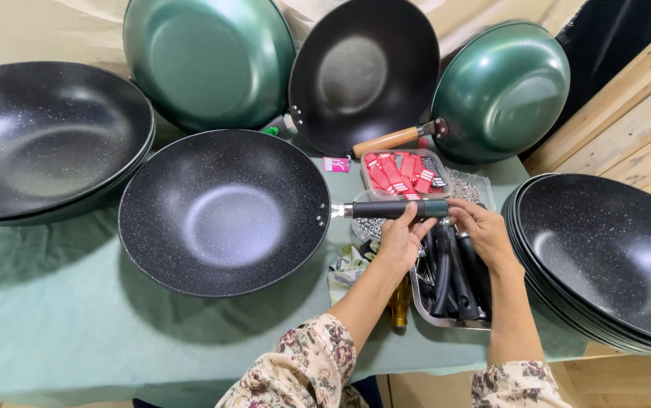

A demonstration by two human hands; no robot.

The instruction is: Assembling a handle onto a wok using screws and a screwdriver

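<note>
Both hands were on the black handle [395, 209] of the speckled wok [224, 211] at table centre. Left hand [401, 240] wrapped it from below; right hand [481, 230] pinched its far-right end. Tray [446, 321] of spare handles [454, 276] lay just beneath them.

We see a black speckled wok [223, 211] lying upright left of the metal tray [446, 321], its dark handle [393, 209] pointing toward it.

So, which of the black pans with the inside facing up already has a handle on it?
The black speckled wok in the middle: both hands, left and right, grip its dark handle. The stacks at far left and right show none.
</note>
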